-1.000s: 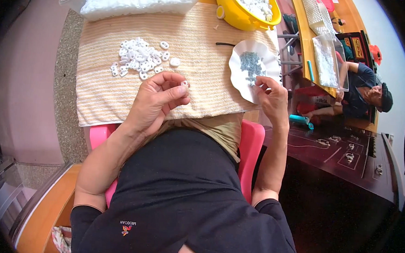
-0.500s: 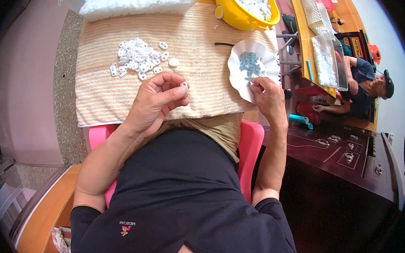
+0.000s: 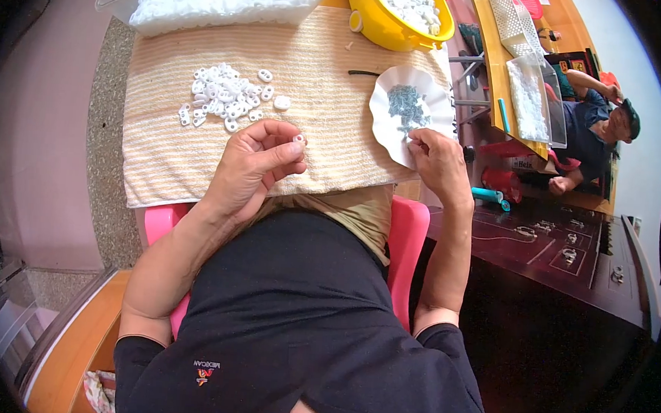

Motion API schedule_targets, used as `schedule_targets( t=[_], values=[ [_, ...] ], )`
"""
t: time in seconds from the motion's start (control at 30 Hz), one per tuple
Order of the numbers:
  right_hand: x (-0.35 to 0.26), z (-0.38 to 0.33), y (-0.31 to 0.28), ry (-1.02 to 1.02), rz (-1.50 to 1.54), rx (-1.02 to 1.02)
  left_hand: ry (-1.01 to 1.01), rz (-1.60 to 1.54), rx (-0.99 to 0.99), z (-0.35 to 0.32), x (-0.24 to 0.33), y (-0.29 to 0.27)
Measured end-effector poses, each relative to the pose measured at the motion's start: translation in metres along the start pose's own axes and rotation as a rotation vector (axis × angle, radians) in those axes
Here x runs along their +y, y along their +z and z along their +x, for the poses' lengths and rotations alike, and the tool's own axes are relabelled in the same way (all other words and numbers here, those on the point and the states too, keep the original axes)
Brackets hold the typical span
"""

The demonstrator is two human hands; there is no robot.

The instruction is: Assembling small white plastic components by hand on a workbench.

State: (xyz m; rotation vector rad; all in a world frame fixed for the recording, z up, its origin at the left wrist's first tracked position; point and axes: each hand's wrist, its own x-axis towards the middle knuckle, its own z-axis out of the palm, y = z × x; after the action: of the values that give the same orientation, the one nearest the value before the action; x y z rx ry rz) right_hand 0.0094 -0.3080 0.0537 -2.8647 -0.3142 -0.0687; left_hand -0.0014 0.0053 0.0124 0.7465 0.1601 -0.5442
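Between the thumb and forefinger of my left hand (image 3: 261, 157) is a small white plastic piece (image 3: 299, 139) with a hole facing up. Left of it, on the striped towel (image 3: 336, 116), lies a loose pile of white oval two-holed plastic pieces (image 3: 224, 90). My right hand (image 3: 439, 162) reaches over the near edge of a white wavy-rimmed dish (image 3: 381, 119). Its thumb and fingertips are pinched together beside the small dark grey-green parts (image 3: 406, 105) in the dish. Whatever that pinch holds is too small to make out.
At the back stand a clear bin (image 3: 221, 7) full of white pieces and a yellow tub (image 3: 394, 25) of white parts. A thin black stick (image 3: 363, 73) lies left of the dish. Another person (image 3: 596, 124) sits by a side table at right.
My right hand has shifted slightly at the dish, fingertips still pinched. My left hand keeps its hold on the white piece. The other person has raised an arm to their cap.
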Motion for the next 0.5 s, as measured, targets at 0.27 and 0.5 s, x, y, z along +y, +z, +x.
schedule_targets(
  t=[0.27,0.5],
  values=[
    [-0.0058,0.0032,-0.0026,-0.001,-0.050,-0.062,-0.003,-0.003,0.000,0.0001,0.0004,-0.0009],
    [-0.0042,0.0029,-0.0024,-0.009,-0.084,-0.060,-0.003,-0.001,0.003,-0.0005,0.0005,-0.0001]
  ],
)
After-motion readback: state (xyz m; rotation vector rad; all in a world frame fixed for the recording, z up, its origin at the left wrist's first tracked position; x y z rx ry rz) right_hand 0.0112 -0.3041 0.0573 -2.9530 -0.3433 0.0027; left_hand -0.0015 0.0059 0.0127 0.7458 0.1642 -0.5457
